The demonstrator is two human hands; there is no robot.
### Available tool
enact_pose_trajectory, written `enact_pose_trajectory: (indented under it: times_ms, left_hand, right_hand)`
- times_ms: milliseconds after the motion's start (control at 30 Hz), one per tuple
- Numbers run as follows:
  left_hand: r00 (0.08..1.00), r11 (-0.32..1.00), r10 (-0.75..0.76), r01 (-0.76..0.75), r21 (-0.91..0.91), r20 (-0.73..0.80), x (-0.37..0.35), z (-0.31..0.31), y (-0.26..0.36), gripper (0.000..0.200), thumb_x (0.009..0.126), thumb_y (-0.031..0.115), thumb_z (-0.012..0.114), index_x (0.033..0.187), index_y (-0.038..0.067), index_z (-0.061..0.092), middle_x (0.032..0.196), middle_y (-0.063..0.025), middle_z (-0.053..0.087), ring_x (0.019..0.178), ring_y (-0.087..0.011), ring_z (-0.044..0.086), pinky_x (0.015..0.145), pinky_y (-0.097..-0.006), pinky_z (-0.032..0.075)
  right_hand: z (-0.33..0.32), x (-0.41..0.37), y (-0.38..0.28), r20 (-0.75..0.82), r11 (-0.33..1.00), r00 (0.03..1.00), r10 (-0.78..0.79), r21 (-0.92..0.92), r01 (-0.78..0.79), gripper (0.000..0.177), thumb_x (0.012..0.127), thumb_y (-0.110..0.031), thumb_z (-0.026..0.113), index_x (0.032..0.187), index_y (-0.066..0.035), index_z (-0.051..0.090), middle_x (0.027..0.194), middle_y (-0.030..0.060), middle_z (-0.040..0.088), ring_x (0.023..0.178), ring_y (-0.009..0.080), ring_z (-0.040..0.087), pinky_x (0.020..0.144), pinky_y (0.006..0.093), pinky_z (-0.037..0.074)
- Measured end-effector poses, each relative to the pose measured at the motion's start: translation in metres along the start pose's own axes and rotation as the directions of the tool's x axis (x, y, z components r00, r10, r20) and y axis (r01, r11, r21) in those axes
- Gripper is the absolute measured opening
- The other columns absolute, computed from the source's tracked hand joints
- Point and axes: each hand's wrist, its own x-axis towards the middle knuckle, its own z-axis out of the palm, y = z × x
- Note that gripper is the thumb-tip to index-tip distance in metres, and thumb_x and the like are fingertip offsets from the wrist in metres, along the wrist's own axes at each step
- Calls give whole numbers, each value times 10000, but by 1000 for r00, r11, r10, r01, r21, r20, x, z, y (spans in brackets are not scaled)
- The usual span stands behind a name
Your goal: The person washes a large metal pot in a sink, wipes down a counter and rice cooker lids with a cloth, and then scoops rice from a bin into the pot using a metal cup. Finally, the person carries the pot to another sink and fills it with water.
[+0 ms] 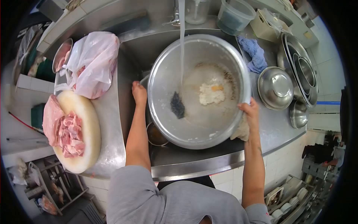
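gripping big pot [212, 136] by right rim with right hand [250, 111], with left hand [139, 94] kinda curled just left of pot, honestly can't tell if holding anything, running water [182, 48] into pot

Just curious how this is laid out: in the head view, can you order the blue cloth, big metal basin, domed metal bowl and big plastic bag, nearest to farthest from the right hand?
1. Big metal basin: in the right hand.
2. Domed metal bowl: hand's right.
3. Blue cloth: farther back.
4. Big plastic bag: far left.
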Motion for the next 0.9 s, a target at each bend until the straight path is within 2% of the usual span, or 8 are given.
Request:
enact_pose_trajectory:
  times_ms: [67, 133, 200, 300, 400, 700, 800, 900]
  left_hand:
    - [832, 835, 544, -524, 170, -108, 8, -10, 23, 309, 861, 124, 493, 1161, 108, 421, 950, -133, 579, 681, -270, 576, 655, -366, 469]
    - [869, 878, 128, 125, -463, 477, -30, -20, 128, 200, 872, 108, 471, 1071, 98, 460, 863, -122, 568, 642, -267, 525, 655, -347, 449]
    - [749, 904, 222, 81, -419, 624, -46, 14, 136, 176, 892, 163, 475, 1067, 176, 489, 739, -19, 489, 551, -64, 432, 489, -215, 383]
    - [576, 952, 305, -178, -247, 758, -31, 92, 98, 182, 904, 189, 434, 1074, 140, 480, 808, -76, 562, 570, -153, 531, 492, -290, 423]
    - [869, 911, 304, -385, 146, 390, -30, 122, 79, 158, 881, 187, 428, 937, 55, 496, 905, -176, 601, 701, -282, 617, 598, -410, 462]
    - [677, 652, 425, -689, 316, 601, -104, 132, 112, 241, 877, 273, 384, 935, 57, 474, 688, -189, 612, 658, -357, 608, 571, -491, 456]
    - [425, 514, 495, -847, 140, 758, -130, 132, 114, 238, 879, 260, 372, 977, 58, 451, 654, -181, 609, 593, -357, 601, 571, -487, 459]
    - [704, 668, 448, -673, 317, 551, -81, 158, 106, 292, 890, 254, 349, 1036, 12, 419, 665, -182, 614, 608, -357, 607, 582, -489, 461]
  right_hand:
    - [-5, 20, 42, -48, 997, 999, 16, -78, -20, 272, 629, -69, 558, 879, 37, 581, 751, 77, 599, 655, 118, 553, 659, 220, 432]
    - [-27, 31, 50, 0, 980, 997, 80, -181, -78, 274, 626, -70, 555, 874, 42, 579, 752, 78, 597, 649, 131, 550, 639, 233, 431]
    - [-16, 22, 52, -72, 935, 981, 181, -296, -194, 277, 621, -71, 555, 868, 52, 580, 752, 89, 600, 642, 162, 552, 624, 259, 436]
    - [-29, 28, 68, -116, 921, 963, 244, -283, -267, 307, 629, -87, 571, 894, 67, 584, 765, 110, 616, 658, 188, 574, 649, 277, 446]
    - [-24, 26, 72, -170, 912, 966, 193, -331, -240, 326, 661, -129, 608, 905, 88, 595, 778, 145, 632, 703, 206, 609, 671, 294, 460]
    - [-46, 39, 108, -270, 854, 944, 190, -428, -295, 356, 650, -152, 635, 888, 109, 594, 797, 210, 633, 757, 273, 632, 696, 331, 477]
    - [-41, 39, 115, -246, 866, 948, 201, -408, -290, 381, 641, -160, 641, 893, 120, 583, 800, 225, 627, 769, 289, 631, 715, 335, 476]
    - [-37, 37, 107, -219, 860, 956, 195, -431, -274, 409, 643, -174, 644, 904, 131, 566, 827, 242, 620, 794, 302, 627, 728, 344, 473]
